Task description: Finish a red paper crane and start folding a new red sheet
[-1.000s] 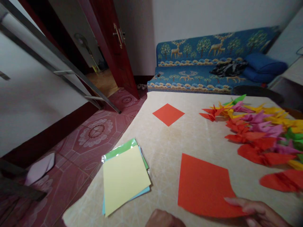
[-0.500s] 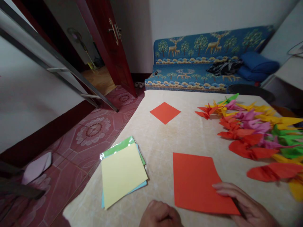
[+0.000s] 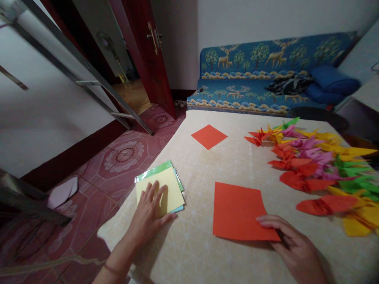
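My right hand [image 3: 288, 240] grips the right edge of a square red paper sheet [image 3: 237, 211], fingers on top and thumb underneath. The sheet bends up slightly on that side. On the left, my left hand [image 3: 152, 209] rests with fingers spread on a yellow paper sheet [image 3: 171, 191]. That sheet tops a small stack, with blue paper showing below it and a green sheet [image 3: 156, 170] in a clear wrapper behind. Farther back on the table, a smaller-looking red square [image 3: 209, 137] lies flat with a corner toward me.
Many folded paper cranes, such as a red one [image 3: 327, 205] and a yellow one [image 3: 359, 219], crowd the right of the cloth-covered table [image 3: 189, 252]. Behind stands a blue patterned sofa [image 3: 237, 85]. A metal ladder [image 3: 97, 85] and an open door [image 3: 156, 75] are at the left.
My left hand has moved from a closed fist near the table's front onto the yellow paper, fingers now spread. My right hand still holds the red sheet. The view has shifted slightly.
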Tool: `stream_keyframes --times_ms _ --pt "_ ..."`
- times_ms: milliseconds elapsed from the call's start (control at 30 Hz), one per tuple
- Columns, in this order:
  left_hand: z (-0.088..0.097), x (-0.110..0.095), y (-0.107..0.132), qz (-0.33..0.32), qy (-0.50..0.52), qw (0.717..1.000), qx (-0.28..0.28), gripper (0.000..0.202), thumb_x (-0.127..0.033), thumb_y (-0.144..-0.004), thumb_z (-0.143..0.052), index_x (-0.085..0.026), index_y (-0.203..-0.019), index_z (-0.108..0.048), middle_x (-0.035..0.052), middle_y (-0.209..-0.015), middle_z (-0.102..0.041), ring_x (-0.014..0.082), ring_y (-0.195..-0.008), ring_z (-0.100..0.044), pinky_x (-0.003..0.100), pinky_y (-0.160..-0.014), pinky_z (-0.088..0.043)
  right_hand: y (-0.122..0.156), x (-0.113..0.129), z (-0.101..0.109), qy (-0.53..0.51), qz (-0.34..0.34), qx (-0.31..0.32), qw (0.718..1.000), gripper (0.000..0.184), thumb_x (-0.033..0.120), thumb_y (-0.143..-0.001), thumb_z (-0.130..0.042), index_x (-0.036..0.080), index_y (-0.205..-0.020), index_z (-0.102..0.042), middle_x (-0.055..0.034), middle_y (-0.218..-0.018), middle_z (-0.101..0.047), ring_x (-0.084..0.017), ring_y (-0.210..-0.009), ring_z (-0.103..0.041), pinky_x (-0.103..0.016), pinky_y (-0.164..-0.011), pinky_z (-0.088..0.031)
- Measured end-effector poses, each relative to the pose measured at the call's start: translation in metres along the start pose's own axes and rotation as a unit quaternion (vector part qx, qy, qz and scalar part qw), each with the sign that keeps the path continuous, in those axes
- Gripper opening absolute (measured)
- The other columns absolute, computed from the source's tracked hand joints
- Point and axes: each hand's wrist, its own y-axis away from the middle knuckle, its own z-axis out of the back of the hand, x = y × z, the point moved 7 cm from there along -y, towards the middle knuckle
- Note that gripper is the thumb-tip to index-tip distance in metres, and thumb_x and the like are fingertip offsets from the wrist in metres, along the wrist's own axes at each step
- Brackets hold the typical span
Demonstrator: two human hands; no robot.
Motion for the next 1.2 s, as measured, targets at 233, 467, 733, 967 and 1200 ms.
stream_keyframes --times_ms 233,467,733,967,1200 --pt "-0.004 -0.008 0.008 -0.072 -0.014 0.995 0.071 0.067 -0.009 -0.076 -0.048 -0.019 -0.141 -0.035 0.0135 -0.152 -0.027 0.0347 -0.141 -0.015 0.059 -0.109 -0.025 0.002 -0.007 -0.003 -0.002 0.0 0.015 1.0 0.022 0.018 -0.077 -0.057 0.025 -0.097 -0.064 -0.0053 -0.106 -0.066 -0.022 -0.102 -0.063 -0.03 -0.09 -0.051" --pt "-0.002 0.012 0.007 -0.085 0.047 0.993 0.064 0.064 0.0 -0.075 -0.038 -0.019 -0.136 -0.044 0.0092 -0.145 -0.042 0.0254 -0.138 -0.03 0.046 -0.108 -0.035 -0.001 -0.004 -0.002 0.0 -0.009 -0.001 1.0 0.021 0.019 -0.077 -0.056 0.025 -0.095 -0.065 -0.0051 -0.103 -0.067 -0.021 -0.098 -0.064 -0.029 -0.088 -0.052" --pt "0.048 0.052 -0.001 0.11 0.105 0.984 -0.09 0.039 -0.033 -0.089 -0.043 -0.01 -0.115 -0.062 0.0103 -0.09 -0.073 0.0198 -0.072 -0.068 0.023 -0.066 -0.05 -0.002 -0.003 -0.001 0.001 -0.019 -0.01 1.0 0.017 0.022 -0.08 -0.056 0.024 -0.094 -0.066 -0.0044 -0.1 -0.067 -0.019 -0.095 -0.065 -0.026 -0.086 -0.052" --pt "0.033 0.071 0.001 0.192 0.296 0.934 -0.049 0.041 -0.045 -0.083 -0.052 -0.008 -0.095 -0.066 0.0053 -0.077 -0.069 0.0179 -0.068 -0.06 0.022 -0.06 -0.045 -0.004 -0.003 0.001 0.015 -0.03 -0.023 0.999 0.018 0.025 -0.078 -0.057 0.024 -0.092 -0.067 -0.0052 -0.099 -0.068 -0.02 -0.093 -0.066 -0.027 -0.084 -0.054" --pt "0.04 0.079 0.005 0.222 0.297 0.922 -0.11 0.04 -0.045 -0.082 -0.053 -0.01 -0.095 -0.066 0.0049 -0.076 -0.07 0.0186 -0.069 -0.062 0.023 -0.061 -0.048 -0.006 0.0 0.002 0.015 -0.034 -0.033 0.999 0.017 0.026 -0.076 -0.058 0.024 -0.089 -0.068 -0.0045 -0.095 -0.069 -0.02 -0.09 -0.067 -0.026 -0.081 -0.055"
